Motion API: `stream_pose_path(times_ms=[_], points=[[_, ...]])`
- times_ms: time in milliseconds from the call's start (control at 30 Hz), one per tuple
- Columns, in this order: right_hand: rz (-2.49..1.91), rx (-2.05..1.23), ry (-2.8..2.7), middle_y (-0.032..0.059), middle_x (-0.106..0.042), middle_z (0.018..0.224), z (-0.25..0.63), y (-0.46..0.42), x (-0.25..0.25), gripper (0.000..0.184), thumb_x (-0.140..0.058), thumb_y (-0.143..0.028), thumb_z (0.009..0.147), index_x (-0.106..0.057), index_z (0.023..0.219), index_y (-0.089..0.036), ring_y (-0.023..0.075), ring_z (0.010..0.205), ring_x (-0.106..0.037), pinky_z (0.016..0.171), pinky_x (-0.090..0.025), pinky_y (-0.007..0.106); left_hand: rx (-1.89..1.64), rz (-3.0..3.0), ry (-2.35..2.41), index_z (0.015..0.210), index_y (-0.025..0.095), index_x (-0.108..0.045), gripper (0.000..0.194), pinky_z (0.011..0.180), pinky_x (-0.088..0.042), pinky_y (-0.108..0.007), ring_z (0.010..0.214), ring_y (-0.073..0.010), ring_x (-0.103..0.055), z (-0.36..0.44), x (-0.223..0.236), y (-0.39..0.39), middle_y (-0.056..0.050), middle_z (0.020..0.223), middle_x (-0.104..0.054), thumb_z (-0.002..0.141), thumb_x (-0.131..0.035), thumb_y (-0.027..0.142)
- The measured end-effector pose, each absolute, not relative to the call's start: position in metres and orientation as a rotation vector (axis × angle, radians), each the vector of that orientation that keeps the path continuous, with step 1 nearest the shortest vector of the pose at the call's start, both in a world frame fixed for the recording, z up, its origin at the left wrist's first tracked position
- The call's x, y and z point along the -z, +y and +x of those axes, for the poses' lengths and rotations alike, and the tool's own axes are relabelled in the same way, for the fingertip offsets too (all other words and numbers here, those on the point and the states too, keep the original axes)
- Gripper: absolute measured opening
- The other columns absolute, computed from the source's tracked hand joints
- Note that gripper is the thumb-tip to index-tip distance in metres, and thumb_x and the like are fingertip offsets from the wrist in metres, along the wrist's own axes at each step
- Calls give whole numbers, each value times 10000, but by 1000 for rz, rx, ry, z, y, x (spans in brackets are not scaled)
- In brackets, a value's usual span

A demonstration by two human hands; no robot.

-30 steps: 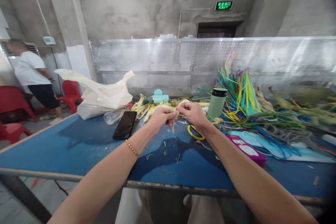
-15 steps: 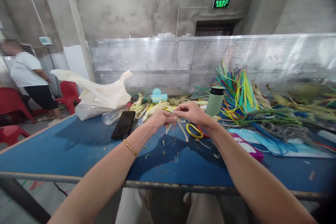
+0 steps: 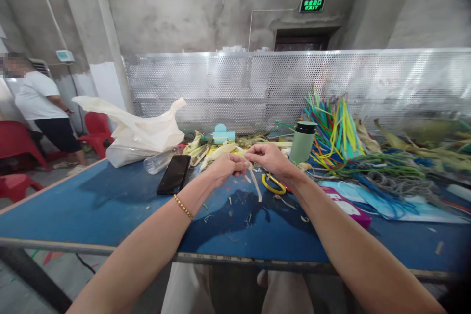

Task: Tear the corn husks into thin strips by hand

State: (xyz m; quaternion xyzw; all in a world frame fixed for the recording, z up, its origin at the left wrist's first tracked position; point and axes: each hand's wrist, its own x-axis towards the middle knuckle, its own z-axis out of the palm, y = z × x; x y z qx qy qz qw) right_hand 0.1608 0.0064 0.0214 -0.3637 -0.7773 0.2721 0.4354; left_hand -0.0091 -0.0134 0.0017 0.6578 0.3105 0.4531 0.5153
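Observation:
Both hands meet above the middle of the blue table (image 3: 121,216). My left hand (image 3: 227,167) pinches a pale strip (image 3: 256,185) that looks like corn husk; its loose end hangs below the fingers. My right hand (image 3: 268,158) is closed at the fingertips on the same strip, touching or nearly touching the left fingers. Just under my right wrist lies a pair of scissors with yellow handle loops (image 3: 273,184). Behind the hands, more pale husk pieces (image 3: 221,149) lie in a heap. The exact grip between the fingertips is partly hidden.
A black phone (image 3: 174,174), a clear bottle (image 3: 159,161) and a white plastic bag (image 3: 147,132) are on the left. Rightward stand a green cup (image 3: 303,143), colourful strips (image 3: 342,132), coiled cords (image 3: 393,181), blue masks (image 3: 401,206) and a purple pack (image 3: 349,208). A person (image 3: 44,103) stands far left.
The hanging ends of the strip have shifted, now drawn closer together below my fingers. My hands stay in nearly the same place, with the fingertips slightly moved.

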Motion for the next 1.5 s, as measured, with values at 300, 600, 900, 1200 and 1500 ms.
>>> stream_pose_path(times_ms=[300, 600, 900, 1200, 1500], points=[[-935, -695, -1909, 11, -608, 624, 162, 9, -19, 252, -687, -375, 705, -679, 701, -123, 106, 568, -492, 547, -361, 249, -1053, 1602, 782, 572, 96, -618, 213, 502, -300, -251, 472, -71, -425, -8, -4, -18, -37, 532, -567, 703, -713, 234], [-955, -667, -1883, 15, -618, 618, 159, 5, -20, 216, -678, -342, 694, -675, 682, -126, 111, 566, -505, 545, -374, 248, -1023, 1645, 766, 564, 99, -621, 243, 499, -312, -252, 467, -73, -434, -8, -2, -18, -49, 545, -579, 698, -729, 271], [-980, -571, -1923, 40, -645, 640, 162, 5, -25, 269, -581, -369, 784, -663, 666, -141, 141, 594, -568, 578, -442, 261, -1125, 1535, 679, 590, 99, -620, 229, 530, -319, -256, 503, -71, -440, -7, 3, -9, -44, 584, -575, 674, -747, 271], [-974, -610, -1995, 16, -636, 580, 163, -1, -28, 146, -602, -265, 757, -658, 706, -140, 125, 553, -576, 547, -437, 233, -1194, 1415, 688, 626, 105, -617, 178, 534, -290, -251, 506, -75, -443, -13, 8, 5, -31, 609, -569, 691, -704, 246], [-1002, -603, -1953, 18, -636, 557, 164, -2, -30, 157, -624, -273, 744, -676, 708, -130, 118, 536, -559, 538, -424, 229, -1242, 1513, 657, 587, 125, -614, 245, 551, -280, -263, 511, -75, -418, -10, 5, -1, 7, 555, -516, 652, -758, 312]])
